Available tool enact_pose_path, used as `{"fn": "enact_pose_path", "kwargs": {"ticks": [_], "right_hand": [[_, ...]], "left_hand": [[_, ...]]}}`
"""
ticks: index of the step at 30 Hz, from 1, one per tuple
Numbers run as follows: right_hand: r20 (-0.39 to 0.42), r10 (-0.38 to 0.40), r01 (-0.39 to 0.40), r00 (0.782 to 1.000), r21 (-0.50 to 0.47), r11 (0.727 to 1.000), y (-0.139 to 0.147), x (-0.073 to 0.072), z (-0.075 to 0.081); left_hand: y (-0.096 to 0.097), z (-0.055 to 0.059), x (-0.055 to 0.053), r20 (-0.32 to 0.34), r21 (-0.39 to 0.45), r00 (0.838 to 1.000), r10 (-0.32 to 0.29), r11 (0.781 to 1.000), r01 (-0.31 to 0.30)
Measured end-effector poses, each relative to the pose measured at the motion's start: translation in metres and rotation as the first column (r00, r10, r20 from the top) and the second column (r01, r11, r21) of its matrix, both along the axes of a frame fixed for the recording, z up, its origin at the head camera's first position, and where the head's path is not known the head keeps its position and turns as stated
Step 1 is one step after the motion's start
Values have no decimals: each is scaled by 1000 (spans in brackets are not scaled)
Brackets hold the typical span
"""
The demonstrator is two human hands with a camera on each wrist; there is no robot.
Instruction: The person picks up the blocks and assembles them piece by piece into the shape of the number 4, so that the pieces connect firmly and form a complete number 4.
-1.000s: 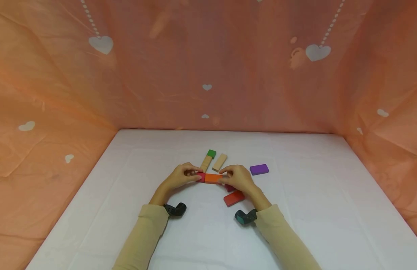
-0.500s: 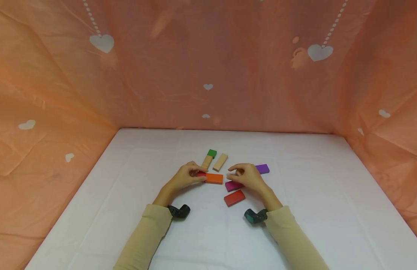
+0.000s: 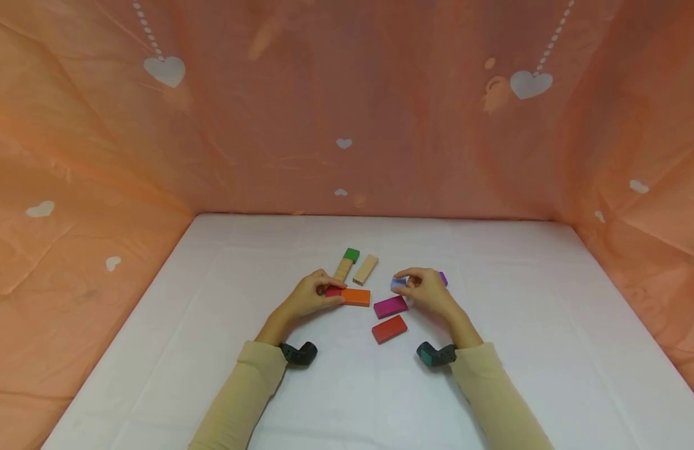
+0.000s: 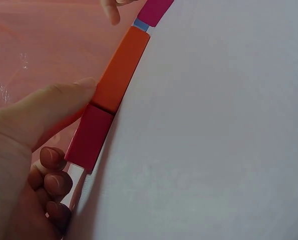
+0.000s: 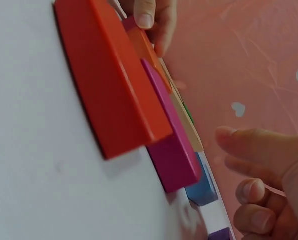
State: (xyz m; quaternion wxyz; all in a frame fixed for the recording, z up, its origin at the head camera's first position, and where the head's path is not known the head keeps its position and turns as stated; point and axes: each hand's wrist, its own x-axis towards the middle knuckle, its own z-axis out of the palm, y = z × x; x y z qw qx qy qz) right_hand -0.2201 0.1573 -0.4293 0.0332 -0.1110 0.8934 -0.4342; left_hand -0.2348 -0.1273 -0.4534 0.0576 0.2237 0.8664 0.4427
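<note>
My left hand (image 3: 312, 292) holds a crimson block (image 3: 332, 292) and an orange block (image 3: 358, 297) where they meet end to end. Its thumb and index finger straddle the near end of the orange one. The other fingers curl beside the crimson block, as the left wrist view shows. My right hand (image 3: 428, 290) is over a light blue block (image 3: 398, 283), thumb and index parted around it in the head view. In the right wrist view a gap shows between those fingertips and the blue block (image 5: 203, 182). Behind this hand a purple block (image 3: 443, 279) is partly hidden.
A magenta block (image 3: 390, 306) and a red block (image 3: 389, 329) lie between the hands, nearer the body. Beyond the orange block lie two plain wooden blocks, one with a green block (image 3: 351, 255) at its far end. Orange cloth walls (image 3: 347, 106) surround the white table (image 3: 240, 250).
My right hand has let go of the orange block's right end and moved right, uncovering the magenta and blue blocks. My left hand's fingertips have slid slightly right, from crimson towards orange.
</note>
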Motion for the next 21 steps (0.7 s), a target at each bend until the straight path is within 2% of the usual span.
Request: {"fn": "enact_pose_path", "kwargs": {"ticks": [6,10,17,21], "right_hand": [[-2,-23,23,1000,12,1000,4,-1,-2],[9,-29,29,1000,30,999,6,-2,-4],[-20,-57,59,998,59,997,8,-3,-4],[14,-61,60,998,66,996,9,-3,-5]], "left_hand": [[1,0,0,12,-5,1000,13,1000,-13],[0,-1,0,6,-11,1000,9,1000,-9],[0,-2,-1,-17,5,1000,5,1000,-5],[0,-3,-2,-8,1,1000,8,1000,-8]]}}
